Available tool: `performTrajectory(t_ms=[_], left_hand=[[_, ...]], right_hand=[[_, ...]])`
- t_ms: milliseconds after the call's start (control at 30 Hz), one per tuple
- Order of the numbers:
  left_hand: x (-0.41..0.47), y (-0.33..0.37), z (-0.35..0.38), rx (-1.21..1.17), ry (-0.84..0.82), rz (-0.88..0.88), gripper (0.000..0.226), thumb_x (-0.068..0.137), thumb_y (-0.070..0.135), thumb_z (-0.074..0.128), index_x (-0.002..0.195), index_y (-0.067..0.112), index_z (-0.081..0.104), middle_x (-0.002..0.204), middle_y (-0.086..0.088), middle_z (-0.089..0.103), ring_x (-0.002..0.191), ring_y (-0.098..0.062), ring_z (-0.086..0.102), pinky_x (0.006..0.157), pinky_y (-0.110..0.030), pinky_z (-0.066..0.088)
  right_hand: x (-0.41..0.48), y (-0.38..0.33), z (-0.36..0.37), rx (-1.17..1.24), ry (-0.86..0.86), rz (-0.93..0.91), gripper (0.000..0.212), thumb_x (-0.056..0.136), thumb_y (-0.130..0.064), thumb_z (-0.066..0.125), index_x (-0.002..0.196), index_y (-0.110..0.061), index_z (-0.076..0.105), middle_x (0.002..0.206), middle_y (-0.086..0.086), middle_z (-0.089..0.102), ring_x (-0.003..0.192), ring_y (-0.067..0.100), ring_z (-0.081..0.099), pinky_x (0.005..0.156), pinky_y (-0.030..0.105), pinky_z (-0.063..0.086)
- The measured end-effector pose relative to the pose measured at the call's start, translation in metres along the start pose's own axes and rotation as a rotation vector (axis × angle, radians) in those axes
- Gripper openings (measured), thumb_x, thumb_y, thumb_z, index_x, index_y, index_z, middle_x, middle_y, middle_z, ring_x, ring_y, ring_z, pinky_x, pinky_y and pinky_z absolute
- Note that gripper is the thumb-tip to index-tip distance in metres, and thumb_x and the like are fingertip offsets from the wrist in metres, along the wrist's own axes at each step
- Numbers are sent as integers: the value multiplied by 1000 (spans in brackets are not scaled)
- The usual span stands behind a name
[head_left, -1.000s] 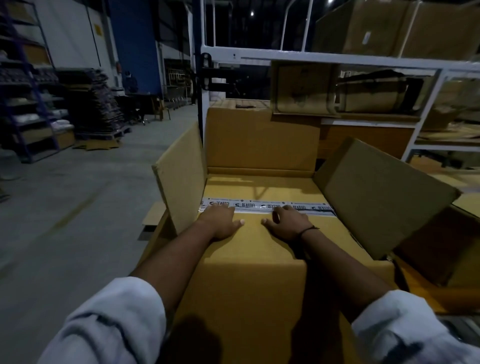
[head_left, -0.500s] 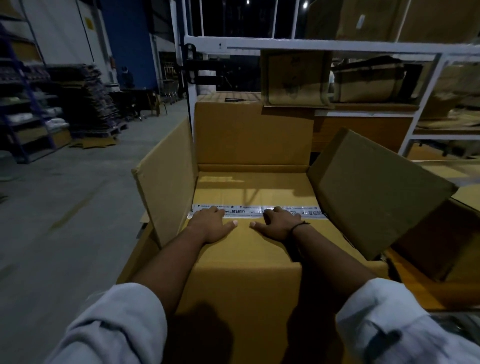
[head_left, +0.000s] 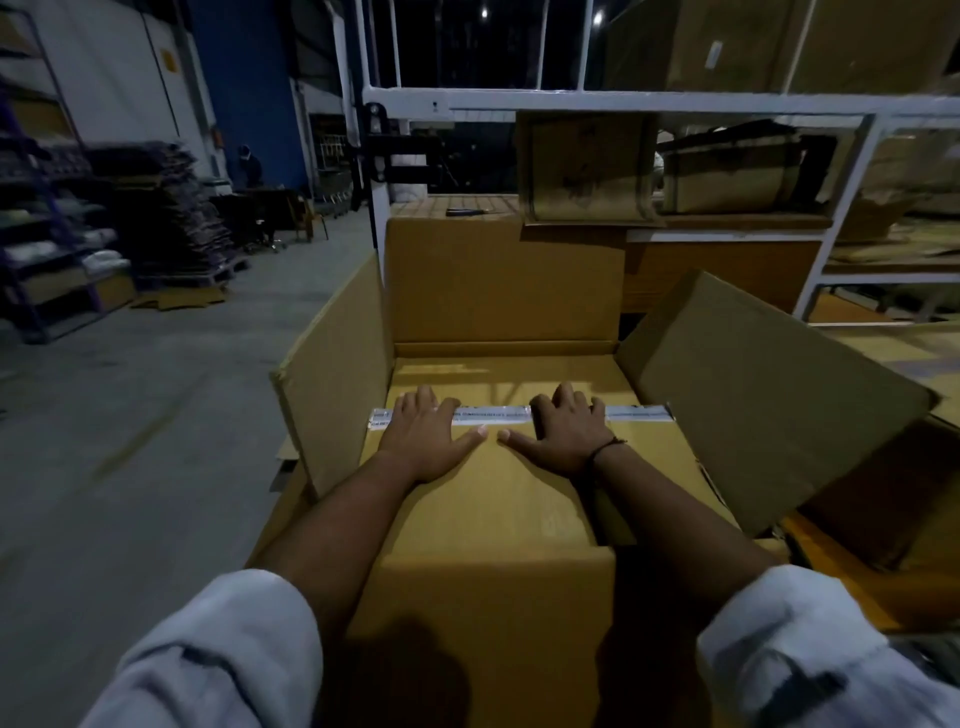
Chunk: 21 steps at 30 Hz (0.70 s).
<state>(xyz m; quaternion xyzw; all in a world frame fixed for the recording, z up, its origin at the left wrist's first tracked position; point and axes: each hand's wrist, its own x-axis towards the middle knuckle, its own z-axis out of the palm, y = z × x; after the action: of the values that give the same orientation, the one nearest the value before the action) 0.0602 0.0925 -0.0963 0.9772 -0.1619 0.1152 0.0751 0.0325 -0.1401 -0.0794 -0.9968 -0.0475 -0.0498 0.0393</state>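
A large brown cardboard box (head_left: 483, 571) stands in front of me with its left, far and right flaps upright. A strip of printed clear tape (head_left: 493, 415) runs across the seam of the folded inner flaps. My left hand (head_left: 426, 434) lies flat on the flaps, fingers spread over the left part of the tape. My right hand (head_left: 563, 431), with a dark band at the wrist, presses flat on the tape to the right of it. Thumbs point at each other, a small gap apart.
A white metal rack (head_left: 649, 101) with more cartons stands behind the box. A dark tool (head_left: 467, 211) lies on the surface beyond the far flap. Grey concrete floor (head_left: 130, 415) stretches left toward stacked pallets (head_left: 171, 218) and shelving. More cardboard lies at the right.
Both hands have slid apart along the tape, the left one leftward and the right one rightward. The view has dipped and moved closer to the box.
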Motion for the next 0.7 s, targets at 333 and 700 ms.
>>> performTrajectory(t_ms=[333,700], left_hand=[[0,5,-66,40,281,106,72,92,82,26,118,24,59,111,-2,51,102,-20,46,91,-43,43],[-32,31,-129,-141,420,183,46,104,55,42,73,23,54,64,2,51,55,-15,48,50,-30,32]], right_hand=[[-6,-24,-75,9,109,-11,60,89,-81,42,111,-27,56,122,6,50,113,26,48,103,49,40],[-48,-59,-133,118,292,25,41,105,-51,42,83,-23,62,73,2,64,64,16,61,61,31,55]])
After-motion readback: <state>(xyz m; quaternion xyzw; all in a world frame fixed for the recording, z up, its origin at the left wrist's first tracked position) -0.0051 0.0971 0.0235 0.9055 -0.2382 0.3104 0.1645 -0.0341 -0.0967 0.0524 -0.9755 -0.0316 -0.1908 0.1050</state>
